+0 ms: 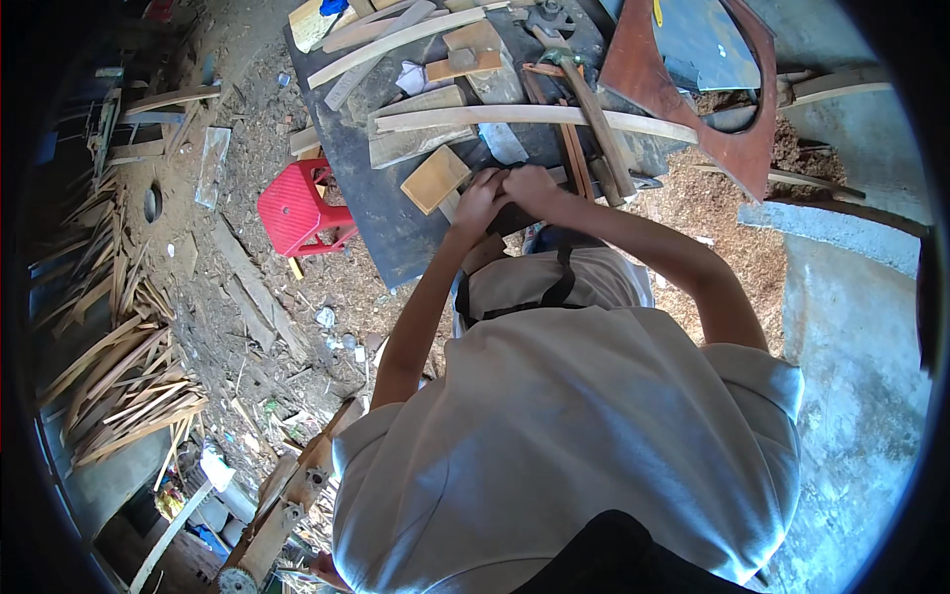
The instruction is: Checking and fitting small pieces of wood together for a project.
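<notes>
At the near edge of the dark workbench (pixel 396 243), my left hand (pixel 481 200) and my right hand (pixel 532 191) are close together, fingers curled in. Something dark shows under them, but what they grip is hidden. A light wooden block (pixel 435 180) lies just left of my left hand. Beyond my hands is a bluish-grey flat piece (pixel 503 144), partly under a long curved wood strip (pixel 554 114). To the right of my right hand lies a long wooden bar (pixel 602 139), with narrow reddish-brown strips (pixel 574 153) beside it.
Several boards and offcuts cover the bench's far part, with a metal clamp-like tool (pixel 550 18). A red plastic stool (pixel 297 210) stands left. A brown wooden panel with a large opening (pixel 633 59) leans at right above wood shavings (pixel 727 247). Scrap strips (pixel 139 396) pile up far left.
</notes>
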Demonstrator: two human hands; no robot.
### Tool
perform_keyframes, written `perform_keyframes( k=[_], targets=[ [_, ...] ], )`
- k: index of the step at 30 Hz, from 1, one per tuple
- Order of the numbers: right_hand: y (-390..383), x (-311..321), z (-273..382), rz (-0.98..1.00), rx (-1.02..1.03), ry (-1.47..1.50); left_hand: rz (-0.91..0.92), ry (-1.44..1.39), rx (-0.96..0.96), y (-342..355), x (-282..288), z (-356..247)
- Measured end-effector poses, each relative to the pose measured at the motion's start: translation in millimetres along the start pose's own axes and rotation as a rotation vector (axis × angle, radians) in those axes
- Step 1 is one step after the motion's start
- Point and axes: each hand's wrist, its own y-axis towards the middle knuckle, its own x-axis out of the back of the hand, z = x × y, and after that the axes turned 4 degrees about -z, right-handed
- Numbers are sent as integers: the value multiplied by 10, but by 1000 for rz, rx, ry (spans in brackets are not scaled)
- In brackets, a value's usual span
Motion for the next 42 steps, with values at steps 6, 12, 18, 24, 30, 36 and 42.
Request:
perform_keyframes(
  k=[6, 12, 18, 24, 30, 36, 42],
  targets=[
    [-330, -50, -709, 209, -530, 1207, -65, 10, 12, 26, -83, -46],
    [-703, 588, -415, -262, -767, 1855, -235, 33, 3, -37, 15, -295],
    [-1071, 1568, -34, -682, -725, 1290, -405, -63, -175, 167, 685, -1180],
    [-1102, 1885, 132, -744, -535, 1376, -485, -63, -339, 245, 1140, -1672],
    [-1056, 1913, 103, -676, -459, 1609, -504, -66, -361, 247, 1218, -1799],
    [-924, 1947, 204, -623, -430, 1377, -378, -306, -76, 187, 1136, -1799],
    [-872, 1783, 157, -575, -488, 1407, -432, -390, -13, 117, 978, -1374]
  ],
)
